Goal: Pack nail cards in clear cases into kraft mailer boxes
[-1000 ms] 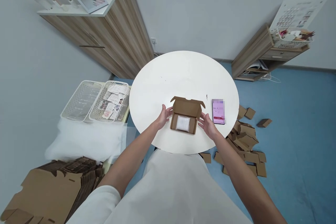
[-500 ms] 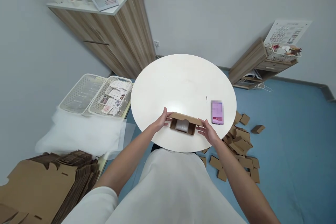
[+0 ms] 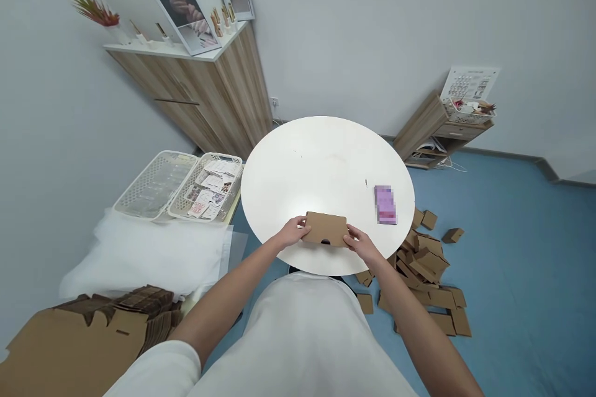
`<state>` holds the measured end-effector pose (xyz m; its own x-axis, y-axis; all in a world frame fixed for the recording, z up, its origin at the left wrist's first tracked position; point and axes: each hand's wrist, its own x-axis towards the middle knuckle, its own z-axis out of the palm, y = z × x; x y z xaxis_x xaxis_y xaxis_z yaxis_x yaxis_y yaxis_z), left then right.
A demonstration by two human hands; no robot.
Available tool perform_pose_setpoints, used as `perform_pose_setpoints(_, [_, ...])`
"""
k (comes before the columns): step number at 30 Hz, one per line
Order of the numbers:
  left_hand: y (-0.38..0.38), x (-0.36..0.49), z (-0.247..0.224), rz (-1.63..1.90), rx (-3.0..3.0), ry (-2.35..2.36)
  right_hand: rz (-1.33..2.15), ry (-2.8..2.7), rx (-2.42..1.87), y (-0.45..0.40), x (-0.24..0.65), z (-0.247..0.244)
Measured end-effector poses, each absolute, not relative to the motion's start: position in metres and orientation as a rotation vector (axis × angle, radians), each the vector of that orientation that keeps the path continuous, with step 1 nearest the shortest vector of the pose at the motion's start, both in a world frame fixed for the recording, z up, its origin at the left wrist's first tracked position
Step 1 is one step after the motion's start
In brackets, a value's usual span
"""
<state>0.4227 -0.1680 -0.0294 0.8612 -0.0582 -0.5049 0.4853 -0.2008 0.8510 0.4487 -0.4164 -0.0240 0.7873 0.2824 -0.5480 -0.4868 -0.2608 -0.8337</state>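
1 left hand (image 3: 292,232) and 1 right hand (image 3: 362,244) grip a flat, rectangular cardboard box (image 3: 326,227).

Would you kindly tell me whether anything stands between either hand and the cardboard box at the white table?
Nothing visible does: the left hand and right hand touch the cardboard box at opposite ends. The pixelated purple item lies apart, farther right on the table.

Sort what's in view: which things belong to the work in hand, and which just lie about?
Probably in the job:
brown rectangular cardboard box, lid down
flat brown cardboard blanks, stacked
round white table

Probably just lying about:
rectangular phone, purple screen
rectangular framed picture
spiky red-green plant
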Motion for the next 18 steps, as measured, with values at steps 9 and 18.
perform_pose_setpoints(9, [-0.140, 0.393, -0.062, -0.401, 2.086, 0.492, 0.558, 0.132, -2.093, -0.377, 0.422, -0.058])
perform_pose_setpoints(18, [-0.146, 0.385, -0.062, -0.314, 2.262, 0.415, 0.548, -0.055, -2.251, -0.367, 0.395, -0.064])
